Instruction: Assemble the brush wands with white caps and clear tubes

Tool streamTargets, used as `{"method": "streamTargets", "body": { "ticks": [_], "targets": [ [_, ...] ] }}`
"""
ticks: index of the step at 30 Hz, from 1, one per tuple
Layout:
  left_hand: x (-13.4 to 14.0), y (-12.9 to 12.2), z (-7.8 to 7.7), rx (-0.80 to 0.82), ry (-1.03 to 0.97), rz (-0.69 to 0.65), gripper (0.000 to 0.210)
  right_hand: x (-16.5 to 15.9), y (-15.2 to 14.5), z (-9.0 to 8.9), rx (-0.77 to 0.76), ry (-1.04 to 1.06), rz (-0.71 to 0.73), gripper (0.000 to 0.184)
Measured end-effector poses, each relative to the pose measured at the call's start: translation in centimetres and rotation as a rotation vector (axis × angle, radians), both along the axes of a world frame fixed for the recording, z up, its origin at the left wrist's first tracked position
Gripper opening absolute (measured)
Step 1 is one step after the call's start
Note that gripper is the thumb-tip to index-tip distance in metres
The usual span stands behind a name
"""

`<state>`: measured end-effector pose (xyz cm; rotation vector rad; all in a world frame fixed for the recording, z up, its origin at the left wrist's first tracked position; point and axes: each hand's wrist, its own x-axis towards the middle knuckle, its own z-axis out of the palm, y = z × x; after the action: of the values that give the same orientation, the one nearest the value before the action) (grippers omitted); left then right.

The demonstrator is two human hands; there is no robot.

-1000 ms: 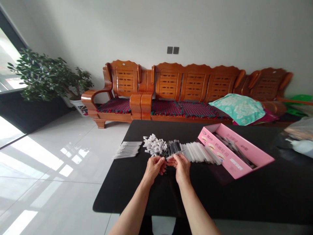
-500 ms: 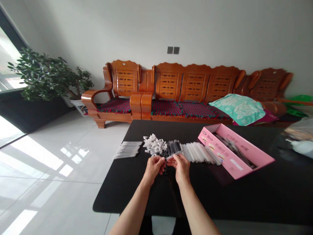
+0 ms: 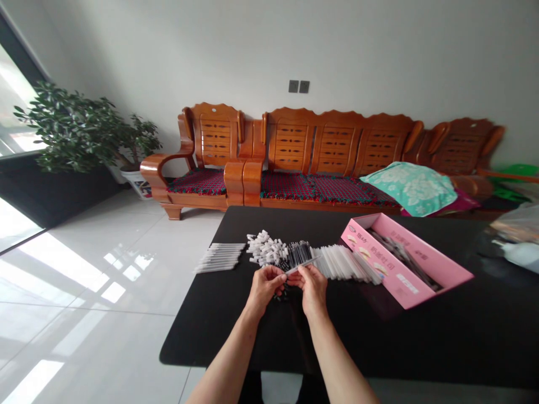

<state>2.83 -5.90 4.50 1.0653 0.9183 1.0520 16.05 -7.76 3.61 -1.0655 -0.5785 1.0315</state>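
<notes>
Two bare hands, one slim pale pen barrel (image 3: 302, 266), held slantwise above a black table (image 3: 202, 325). Right hand (image 3: 310, 283): thumb and fingers closed on the barrel along its length. Left hand (image 3: 266, 285): fingers curled, thumb and forefinger drawn together at the barrel's left end; whether they grip it cannot be told.

Stock beyond the hands, left to right: one row of whitish pens (image 3: 221, 258), side by side, left ends at the table edge; one loose heap of white caps (image 3: 266, 247); one bundle of dark pen refills (image 3: 300, 252); one fanned row of translucent tubes (image 3: 341, 261). Small black pieces (image 3: 281, 296), partly hidden, lie beside the left hand.

One open pink carton (image 3: 396, 272), set askew just right of the tubes; dark slender items inside, kind unclear.

Behind: one carved wooden settee (image 3: 332, 143), bearing one turquoise floral pillow (image 3: 412, 188).
</notes>
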Motion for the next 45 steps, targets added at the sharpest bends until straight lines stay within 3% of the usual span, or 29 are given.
{"method": "streamTargets", "body": {
  "ticks": [8, 12, 15, 20, 25, 28, 33, 41, 45],
  "targets": [
    [-0.09, -0.18, -0.05, -0.064, 0.039, -0.065, 0.05, -0.13, -0.17, 0.29, 0.003, 0.01, -0.004, 0.023],
    [0.01, -0.03, 0.05, -0.02, -0.002, -0.006, 0.041, -0.1, -0.11, 0.32, -0.001, 0.001, -0.004, 0.025],
    [-0.01, 0.08, 0.14, -0.018, -0.039, 0.029, 0.046, -0.06, -0.01, 0.32, 0.0, -0.003, -0.008, 0.025],
    [-0.05, 0.14, -0.4, -0.057, 0.066, -0.063, 0.053, -0.19, 0.05, 0.43, 0.004, 0.001, -0.006, 0.022],
    [-0.02, 0.15, -0.14, -0.004, -0.004, -0.009, 0.042, -0.18, -0.02, 0.45, -0.001, -0.008, 0.004, 0.022],
    [-0.07, 0.07, 0.18, -0.025, -0.039, 0.016, 0.046, -0.16, -0.01, 0.48, -0.003, -0.012, -0.005, 0.023],
    [-0.06, -0.01, -0.19, -0.059, 0.046, -0.069, 0.051, -0.34, 0.05, 0.73, -0.007, -0.002, 0.004, 0.022],
    [-0.13, 0.05, 0.08, -0.043, 0.0, 0.001, 0.043, -0.22, 0.01, 0.54, -0.019, -0.017, -0.006, 0.024],
    [-0.03, -0.13, -0.34, -0.022, 0.05, -0.062, 0.046, -0.29, -0.04, 0.48, -0.022, -0.021, 0.008, 0.023]
  ]
}}
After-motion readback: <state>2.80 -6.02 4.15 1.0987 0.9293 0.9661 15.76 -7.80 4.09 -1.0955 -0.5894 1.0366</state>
